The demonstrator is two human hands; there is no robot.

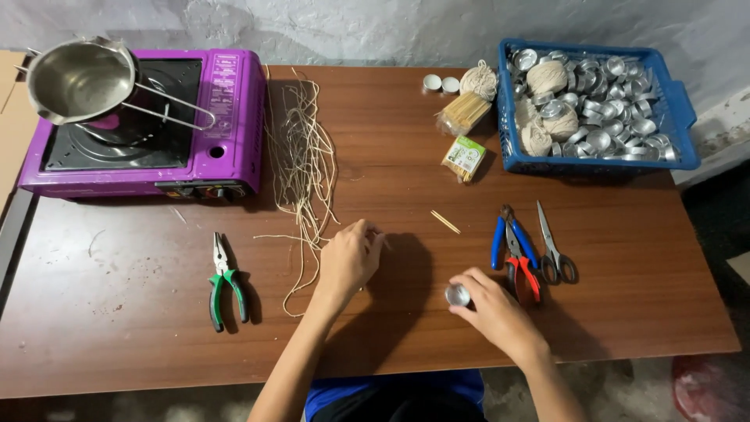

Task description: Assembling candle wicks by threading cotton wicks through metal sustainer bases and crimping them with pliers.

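Observation:
My left hand (pixel 349 258) rests on the brown table (pixel 141 328) with fingers curled, pinching the end of a thin pale string next to a loose pile of cut strings (pixel 305 164). My right hand (pixel 492 309) holds a small round metal cup (pixel 457 295) against the tabletop near the front edge. Two thin wooden sticks (pixel 445 222) lie between the hands and the far side.
A purple portable stove (pixel 223 117) with a steel pot (pixel 78 82) stands at the back left. Green-handled pliers (pixel 225 281) lie at the left. Blue and red pliers (pixel 516 254) and scissors (pixel 555 246) lie right. A blue basket (pixel 680 101) holds several metal cups and string balls.

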